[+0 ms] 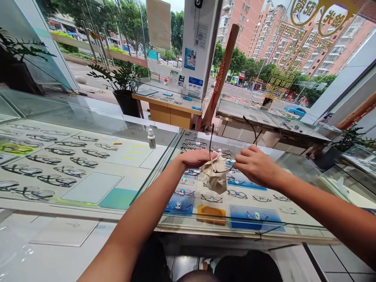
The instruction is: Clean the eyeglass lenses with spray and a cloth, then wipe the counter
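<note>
My left hand (198,158) is closed on a beige cloth (216,177), which hangs down over the glass display case. A pair of thin dark-framed glasses (225,169) is held up between my hands, its temples pointing upward and one lens against the cloth. My right hand (252,162) has its fingers curled round the right side of these glasses. Under the glass top below my hands lie rows of eyeglasses (237,194).
A small white bottle (151,138) stands on the left glass case (117,213), which holds many more glasses. Potted plants (125,94), a wooden display table (167,106) and a leaning wooden post (221,74) are farther back by the windows.
</note>
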Available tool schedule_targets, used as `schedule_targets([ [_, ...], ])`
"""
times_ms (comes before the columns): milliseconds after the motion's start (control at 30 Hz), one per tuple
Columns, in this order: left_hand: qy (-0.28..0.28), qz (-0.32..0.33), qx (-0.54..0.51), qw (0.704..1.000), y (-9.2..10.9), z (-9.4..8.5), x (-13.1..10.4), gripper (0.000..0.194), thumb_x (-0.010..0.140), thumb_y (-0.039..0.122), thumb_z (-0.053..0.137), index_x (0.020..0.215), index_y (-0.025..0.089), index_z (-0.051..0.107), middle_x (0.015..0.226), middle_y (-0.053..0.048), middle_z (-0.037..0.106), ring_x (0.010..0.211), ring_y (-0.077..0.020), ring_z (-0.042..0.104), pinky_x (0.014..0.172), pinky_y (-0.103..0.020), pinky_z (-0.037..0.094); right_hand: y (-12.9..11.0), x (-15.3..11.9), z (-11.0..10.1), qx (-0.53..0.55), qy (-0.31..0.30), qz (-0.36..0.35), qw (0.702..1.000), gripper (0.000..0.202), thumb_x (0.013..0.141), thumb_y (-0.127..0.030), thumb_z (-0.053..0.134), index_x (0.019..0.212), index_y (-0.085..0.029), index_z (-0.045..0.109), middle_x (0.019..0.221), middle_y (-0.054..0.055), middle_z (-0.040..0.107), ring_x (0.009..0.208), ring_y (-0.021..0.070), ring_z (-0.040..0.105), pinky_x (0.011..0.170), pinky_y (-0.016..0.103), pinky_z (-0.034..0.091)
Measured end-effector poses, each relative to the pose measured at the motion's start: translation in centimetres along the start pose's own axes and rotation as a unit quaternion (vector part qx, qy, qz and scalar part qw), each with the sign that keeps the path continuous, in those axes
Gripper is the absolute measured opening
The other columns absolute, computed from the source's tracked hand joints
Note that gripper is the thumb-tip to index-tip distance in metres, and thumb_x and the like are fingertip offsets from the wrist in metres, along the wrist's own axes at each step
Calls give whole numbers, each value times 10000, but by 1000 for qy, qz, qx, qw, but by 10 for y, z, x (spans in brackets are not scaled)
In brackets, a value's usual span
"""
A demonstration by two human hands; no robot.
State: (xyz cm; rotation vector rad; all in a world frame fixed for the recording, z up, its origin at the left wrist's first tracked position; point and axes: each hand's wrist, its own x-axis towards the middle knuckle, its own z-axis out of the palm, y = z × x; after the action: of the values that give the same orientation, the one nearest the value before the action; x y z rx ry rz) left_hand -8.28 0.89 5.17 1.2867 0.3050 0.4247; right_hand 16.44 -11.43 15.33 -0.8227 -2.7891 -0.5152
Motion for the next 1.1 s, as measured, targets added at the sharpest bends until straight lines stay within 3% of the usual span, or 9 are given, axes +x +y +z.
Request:
schedule_targets([
  [133,-86,-46,33,995,-3,6,-1,496,772,627,871,742,148,744,672,-63,669,550,-144,555,489,-258,394,-6,7,0,-38,-44,-75,995,298,1025,-57,566,800,-233,651,863,53,640,832,248,474,740,388,290],
  [267,-88,-62,49,993,-8,9,5,489,706,529,951,702,130,668,597,2,549,502,-95,448,482,-232,308,-3,18,-2,-159,-62,-126,977,260,1017,-71,617,803,-213,659,863,49,641,866,250,501,739,387,329],
  [367,-69,-18,11,997,-10,12,9,475,700,467,969,726,118,647,628,11,554,550,-91,480,528,-219,338,2,21,-1,-230,-44,-122,965,231,1026,-78,600,843,-195,680,876,58,642,853,250,500,740,393,338],
  [500,3,75,-41,996,-11,11,14,473,711,455,967,831,99,680,713,-19,623,616,-102,553,586,-219,401,11,16,14,-215,87,8,973,203,1070,-122,525,1140,-183,706,946,82,665,848,264,507,765,401,366],
  [633,85,114,-58,988,-11,6,19,521,658,438,997,914,89,706,800,-53,681,656,-117,610,624,-228,443,18,7,56,1,257,181,949,235,1078,-160,477,1222,-174,662,988,97,656,898,264,555,831,400,435],
  [700,114,124,-58,984,-11,5,20,527,655,440,997,920,88,707,816,-57,688,656,-112,612,629,-228,441,19,6,84,134,298,243,913,165,1077,-262,539,1142,-193,673,934,70,652,876,251,576,823,387,452],
  [800,150,131,-36,979,-13,7,21,548,652,463,993,929,92,701,819,-48,685,663,-107,605,636,-224,428,17,11,121,338,342,332,811,247,1052,-438,609,1101,-208,685,884,44,650,791,223,569,749,354,452],
  [933,180,136,27,974,-17,13,23,569,652,522,976,901,97,691,766,-20,656,644,-99,556,632,-224,400,16,26,147,550,339,347,679,431,982,-617,661,1081,-204,737,678,-22,492,638,177,432,623,308,353],
  [1100,195,132,84,968,-22,19,31,598,688,640,905,811,95,689,680,3,593,596,-89,466,582,-228,313,16,32,160,640,337,347,597,462,781,-648,853,887,-208,759,719,-5,566,656,158,439,635,291,366],
])
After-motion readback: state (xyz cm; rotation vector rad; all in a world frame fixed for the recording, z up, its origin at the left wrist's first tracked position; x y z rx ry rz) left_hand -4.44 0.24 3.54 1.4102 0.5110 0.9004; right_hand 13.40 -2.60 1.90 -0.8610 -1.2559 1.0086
